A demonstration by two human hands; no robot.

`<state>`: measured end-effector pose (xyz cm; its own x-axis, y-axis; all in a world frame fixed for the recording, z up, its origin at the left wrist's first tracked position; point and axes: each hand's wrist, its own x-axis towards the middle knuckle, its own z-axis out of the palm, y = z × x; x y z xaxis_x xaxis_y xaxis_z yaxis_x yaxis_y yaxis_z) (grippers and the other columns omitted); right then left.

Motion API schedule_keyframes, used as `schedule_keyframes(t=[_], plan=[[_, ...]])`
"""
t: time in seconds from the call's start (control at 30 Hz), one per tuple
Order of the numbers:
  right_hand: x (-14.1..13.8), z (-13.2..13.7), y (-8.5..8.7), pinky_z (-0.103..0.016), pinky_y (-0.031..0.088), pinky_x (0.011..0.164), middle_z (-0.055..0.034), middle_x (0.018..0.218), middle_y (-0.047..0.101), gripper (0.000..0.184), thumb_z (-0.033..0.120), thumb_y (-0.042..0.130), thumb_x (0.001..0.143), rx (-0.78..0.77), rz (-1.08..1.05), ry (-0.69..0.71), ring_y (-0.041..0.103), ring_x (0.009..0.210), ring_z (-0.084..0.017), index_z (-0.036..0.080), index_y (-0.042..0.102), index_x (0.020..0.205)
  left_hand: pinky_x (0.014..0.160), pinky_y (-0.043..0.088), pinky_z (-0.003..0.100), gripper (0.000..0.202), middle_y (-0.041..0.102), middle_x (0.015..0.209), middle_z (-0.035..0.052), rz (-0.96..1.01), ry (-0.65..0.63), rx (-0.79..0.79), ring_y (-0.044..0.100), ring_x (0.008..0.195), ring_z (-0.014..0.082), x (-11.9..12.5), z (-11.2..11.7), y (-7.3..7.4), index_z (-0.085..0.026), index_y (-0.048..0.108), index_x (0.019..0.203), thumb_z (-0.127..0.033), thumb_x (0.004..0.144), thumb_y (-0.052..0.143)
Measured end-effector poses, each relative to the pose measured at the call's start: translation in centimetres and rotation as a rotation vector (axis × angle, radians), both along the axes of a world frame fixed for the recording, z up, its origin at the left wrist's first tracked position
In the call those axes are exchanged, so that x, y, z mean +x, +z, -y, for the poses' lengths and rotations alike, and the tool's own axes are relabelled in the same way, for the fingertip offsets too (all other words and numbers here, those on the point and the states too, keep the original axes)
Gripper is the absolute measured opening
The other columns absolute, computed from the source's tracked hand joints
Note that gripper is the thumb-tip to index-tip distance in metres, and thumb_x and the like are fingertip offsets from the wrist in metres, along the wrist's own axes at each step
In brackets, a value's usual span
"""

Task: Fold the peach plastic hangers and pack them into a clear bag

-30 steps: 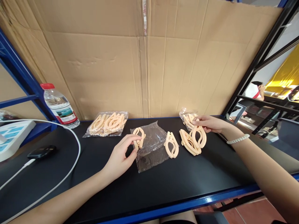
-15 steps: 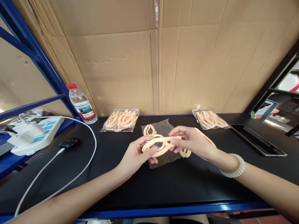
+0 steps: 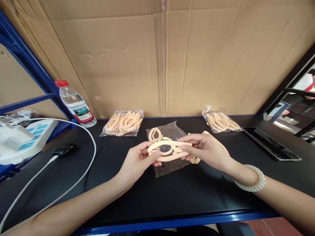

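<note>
Head | black tabletop (image 3: 172, 195) | cardboard wall (image 3: 123, 65) behind | left hand (image 3: 136, 161), right hand (image 3: 210, 151): grip clasping beige hanger (image 3: 169, 143)

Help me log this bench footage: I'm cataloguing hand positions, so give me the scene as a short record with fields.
Left hand: grips the left end of a beige looped piece
Right hand: grips the right end of the same piece
Wrist: pale beaded bracelet on the right
Beyond the held piece: flat clear plastic bag; another loop on or in it, cannot tell which
Filled bags: left pack, right pack
Left side: red-capped bottle, black device with white cable
Right side: dark tablet-like device
</note>
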<state>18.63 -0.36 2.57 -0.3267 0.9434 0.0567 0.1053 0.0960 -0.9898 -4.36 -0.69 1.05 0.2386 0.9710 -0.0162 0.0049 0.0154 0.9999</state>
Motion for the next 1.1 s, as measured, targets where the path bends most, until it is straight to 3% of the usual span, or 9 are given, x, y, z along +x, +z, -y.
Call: schedule_keyframes(t=[0.27,0.47,0.7,1.1], plan=[[0.1,-0.2,-1.4,-0.031,0.063,0.065,-0.0069,0.102,0.072,0.037,0.036,0.066,0.084,0.168,-0.032,0.045,0.072,0.076,-0.019,0.018,0.066,0.117,0.062,0.057,0.02,0.027,0.076,0.088,0.0046,0.097,0.042,-0.032,0.067,0.063,0.0106,-0.1,-0.6,-0.2,-0.015,0.072,0.096,-0.029,0.073,0.079],[0.1,0.1,-1.3,-0.032,0.062,0.07,-0.0037,0.098,0.072,0.036,0.034,0.063,0.086,0.377,0.089,0.04,0.07,0.083,-0.018,0.024,0.066,0.121,0.067,0.057,0.021,0.024,0.075,0.091,0.0068,0.158,0.068,-0.047,0.066,0.069,0.0117,-0.2,-1.2,-0.4,-0.013,0.074,0.091,-0.027,0.072,0.079],[0.3,0.4,-0.5,-0.032,0.062,0.073,-0.0055,0.087,0.074,0.04,0.032,0.065,0.085,0.255,-0.019,0.046,0.071,0.072,-0.015,0.013,0.064,0.12,0.067,0.059,0.021,0.024,0.075,0.093,0.0049,0.115,0.048,0.016,0.067,0.071,0.0117,-0.1,-1.2,0.0,-0.014,0.074,0.092,-0.025,0.071,0.08],[0.3,0.5,-0.8,-0.029,0.063,0.07,-0.0093,0.1,0.072,0.039,0.032,0.069,0.083,0.167,-0.065,0.019,0.073,0.073,-0.017,0.011,0.064,0.116,0.068,0.059,0.019,0.021,0.074,0.098,0.0059,0.146,-0.021,0.014,0.067,0.069,0.0098,-0.1,-1.1,-0.3,-0.015,0.074,0.098,-0.023,0.079,0.073]])
